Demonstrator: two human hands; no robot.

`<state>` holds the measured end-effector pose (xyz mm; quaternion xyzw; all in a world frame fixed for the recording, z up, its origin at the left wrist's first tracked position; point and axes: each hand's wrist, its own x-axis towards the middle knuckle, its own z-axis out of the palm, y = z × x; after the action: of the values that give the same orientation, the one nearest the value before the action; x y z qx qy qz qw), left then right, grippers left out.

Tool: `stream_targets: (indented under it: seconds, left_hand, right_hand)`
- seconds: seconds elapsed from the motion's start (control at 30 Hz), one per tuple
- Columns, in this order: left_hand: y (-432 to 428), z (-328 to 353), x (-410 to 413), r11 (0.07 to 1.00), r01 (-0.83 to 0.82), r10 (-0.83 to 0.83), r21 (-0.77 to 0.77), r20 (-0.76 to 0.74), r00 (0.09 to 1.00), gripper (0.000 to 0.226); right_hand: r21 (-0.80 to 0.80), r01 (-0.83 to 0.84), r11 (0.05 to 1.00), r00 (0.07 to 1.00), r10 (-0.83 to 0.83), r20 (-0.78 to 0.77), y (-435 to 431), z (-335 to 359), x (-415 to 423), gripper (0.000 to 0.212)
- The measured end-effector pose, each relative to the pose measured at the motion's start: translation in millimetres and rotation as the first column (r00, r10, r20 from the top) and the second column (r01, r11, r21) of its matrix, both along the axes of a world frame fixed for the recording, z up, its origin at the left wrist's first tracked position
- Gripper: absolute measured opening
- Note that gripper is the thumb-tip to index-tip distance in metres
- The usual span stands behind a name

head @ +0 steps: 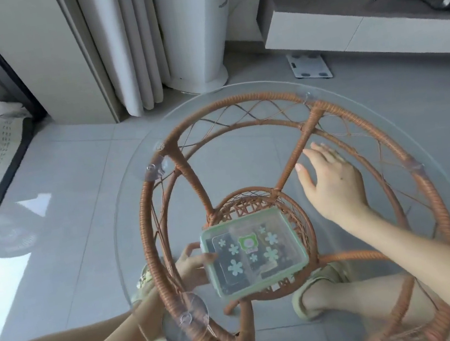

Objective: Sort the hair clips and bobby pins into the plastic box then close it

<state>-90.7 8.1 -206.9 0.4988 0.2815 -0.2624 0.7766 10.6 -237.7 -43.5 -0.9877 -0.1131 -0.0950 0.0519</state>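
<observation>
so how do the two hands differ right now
The left hand is below the glass tabletop, gripping the edge of the lidded green-rimmed clear plastic box; the right hand is above the glass, open, fingers spread, holding nothing. The left is curled; the right is flat. Both are bare.

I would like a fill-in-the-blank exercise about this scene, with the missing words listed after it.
1. The lid of the plastic box is decorated with pale ____ stickers.
2. The box is held by the ____ hand.
3. The right hand hovers with its fingers ____ above the glass tabletop.
4. The table frame under the glass is woven from ____ wicker.

Missing words: flower; left; spread; brown
</observation>
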Motion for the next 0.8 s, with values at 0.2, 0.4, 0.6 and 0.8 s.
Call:
stream_targets:
  seconds: [0.2, 0.4, 0.6, 0.8]
  left_hand:
    - [-50, -26, 37, 0.998, -0.015, 0.018, -0.060, 0.057, 0.998, 0.067]
    - [-76, -56, 62, 0.999, -0.038, 0.039, -0.029, 0.026, 0.999, 0.063]
    - [-77, -82, 64, 0.996, -0.027, 0.028, -0.083, 0.008, 1.000, 0.043]
    - [-77, -89, 64, 0.996, 0.003, -0.001, -0.086, 0.025, 1.000, 0.040]
  right_hand:
    - [0.029, -0.005, 1.000, 0.999, 0.004, 0.047, -1, -4, 4, 0.054]
    - [0.002, -0.002, 1.000, 0.999, 0.002, 0.051, -2, -5, 6, 0.052]
    - [-0.008, 0.005, 1.000, 0.998, -0.005, 0.055, -3, -7, 8, 0.051]
    - [0.000, 0.000, 1.000, 0.997, 0.000, 0.079, -3, -9, 8, 0.050]
